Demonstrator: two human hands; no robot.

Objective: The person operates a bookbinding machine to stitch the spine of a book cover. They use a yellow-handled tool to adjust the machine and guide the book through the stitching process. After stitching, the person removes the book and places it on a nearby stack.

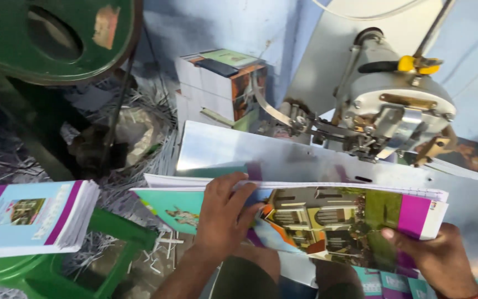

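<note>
Stitching machine head over metal table; booklet stack on green stool. Both hands' fingers clamped on colourful booklet: left hand, right hand.

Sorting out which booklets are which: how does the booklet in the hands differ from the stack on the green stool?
The booklet in the hands is a single one, lying on the metal machine table; the stack is many piled on the green stool. The left hand and right hand hold the booklet; nothing touches the stack. The booklet's cover curls; the stack lies flat. Both show teal and purple covers with a building picture.
</note>
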